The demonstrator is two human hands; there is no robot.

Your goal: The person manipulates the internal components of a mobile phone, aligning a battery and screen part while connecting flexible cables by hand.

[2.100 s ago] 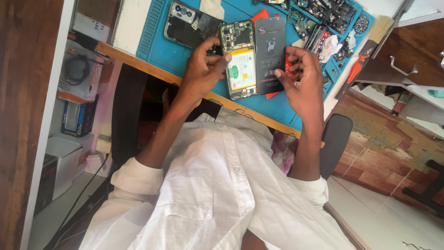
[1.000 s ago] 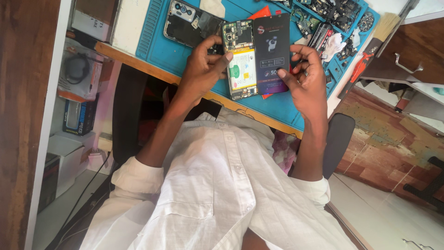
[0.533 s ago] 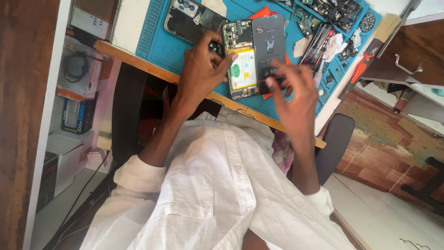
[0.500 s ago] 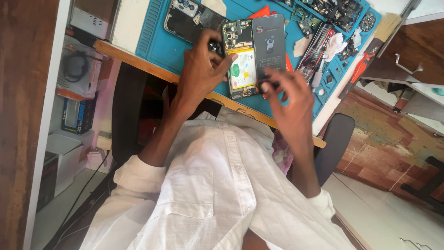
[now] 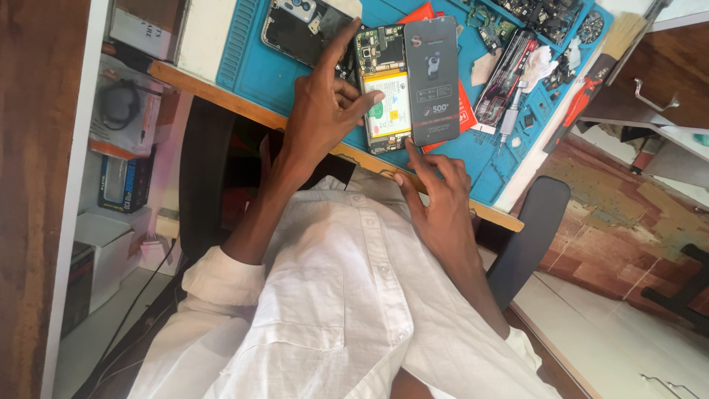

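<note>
Resting now at the bench edge, the right hand (image 5: 436,185) has let go, fingers loosely spread and empty; the left hand (image 5: 325,103) thumb still pins the opened phone (image 5: 385,89) on the blue mat (image 5: 258,66), beside the dark panel (image 5: 432,77).

One view only, head-worn, looking steeply down along the wearer's white shirt (image 5: 332,295). Frame tilted; blue work mat (image 5: 251,59) across the upper centre, floor lower right. Middling close. No second view.
</note>
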